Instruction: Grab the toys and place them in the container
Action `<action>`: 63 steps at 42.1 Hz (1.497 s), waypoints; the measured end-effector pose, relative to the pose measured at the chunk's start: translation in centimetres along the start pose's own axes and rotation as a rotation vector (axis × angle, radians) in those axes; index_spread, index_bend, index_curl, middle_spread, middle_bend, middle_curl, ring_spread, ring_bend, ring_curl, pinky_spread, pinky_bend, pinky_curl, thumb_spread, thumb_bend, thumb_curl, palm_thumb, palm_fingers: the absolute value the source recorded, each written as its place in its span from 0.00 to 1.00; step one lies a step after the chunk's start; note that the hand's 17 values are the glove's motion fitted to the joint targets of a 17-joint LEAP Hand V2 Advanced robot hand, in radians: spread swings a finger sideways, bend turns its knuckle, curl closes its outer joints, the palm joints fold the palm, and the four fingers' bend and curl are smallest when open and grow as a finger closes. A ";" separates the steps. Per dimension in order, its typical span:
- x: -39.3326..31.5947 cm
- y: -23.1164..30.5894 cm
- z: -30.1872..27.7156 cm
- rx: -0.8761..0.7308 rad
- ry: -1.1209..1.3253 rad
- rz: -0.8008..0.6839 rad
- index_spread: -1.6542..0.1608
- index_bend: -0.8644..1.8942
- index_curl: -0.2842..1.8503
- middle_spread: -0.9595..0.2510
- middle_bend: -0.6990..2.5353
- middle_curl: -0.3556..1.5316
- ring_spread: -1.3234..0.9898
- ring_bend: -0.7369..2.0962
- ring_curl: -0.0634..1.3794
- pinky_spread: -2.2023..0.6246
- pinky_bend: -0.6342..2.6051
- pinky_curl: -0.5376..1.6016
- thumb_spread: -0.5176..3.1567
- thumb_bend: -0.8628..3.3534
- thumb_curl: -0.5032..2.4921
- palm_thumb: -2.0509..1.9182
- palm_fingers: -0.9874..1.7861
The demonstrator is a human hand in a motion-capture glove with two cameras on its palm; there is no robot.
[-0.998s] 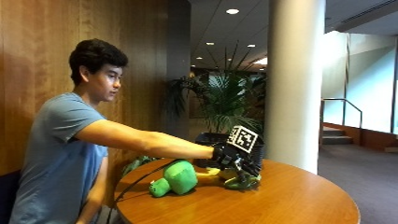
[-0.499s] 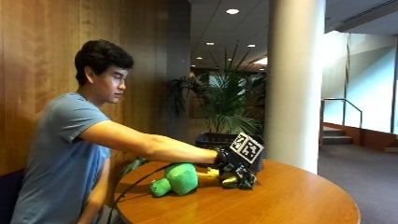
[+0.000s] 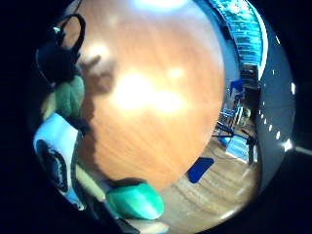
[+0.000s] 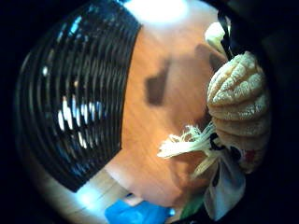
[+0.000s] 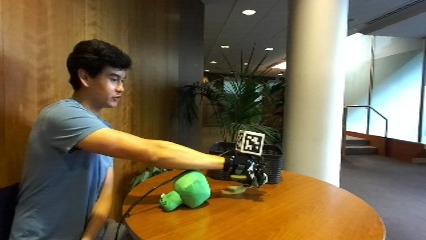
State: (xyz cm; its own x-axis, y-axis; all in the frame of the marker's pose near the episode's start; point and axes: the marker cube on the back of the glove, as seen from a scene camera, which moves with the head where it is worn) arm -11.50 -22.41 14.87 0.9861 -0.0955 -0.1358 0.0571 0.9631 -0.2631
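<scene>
My gloved right hand is stretched out just above the round wooden table, right in front of the black wicker basket. Its fingers curl down around a tan knitted toy with pale fringe; part of the toy hangs down to the tabletop. The basket is close beside the palm. A green plush toy lies on the table beside the hand, on the person's side, and shows near the table edge.
A black cable runs across the table's near edge by the green plush. A white column and potted palms stand behind the basket. Bare tabletop spreads away from the hand.
The hand has stayed by the basket, dipping toward the toy and rising slightly with it. The outside picture has shifted a little. The green plush has not moved.
</scene>
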 end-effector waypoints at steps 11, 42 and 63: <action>3.5 2.5 -7.3 0.186 0.036 0.089 0.73 0.49 0.33 0.54 0.33 0.45 0.41 0.62 0.36 0.63 0.57 0.43 0.39 0.28 0.42 0.73 0.64; -8.2 11.6 -25.0 0.471 -0.036 -0.047 0.68 0.40 0.43 0.46 0.30 0.54 0.39 0.61 0.39 0.63 0.59 0.45 0.35 0.26 0.47 0.71 0.62; -16.2 10.9 -22.1 0.394 -0.063 -0.156 0.69 0.38 0.46 0.50 0.27 0.59 0.45 0.59 0.39 0.65 0.60 0.45 0.42 0.20 0.42 0.63 0.54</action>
State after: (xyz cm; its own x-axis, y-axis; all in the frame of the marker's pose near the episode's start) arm -30.26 -15.91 -6.89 0.9678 -0.2441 -0.0613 0.2496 0.9619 0.1113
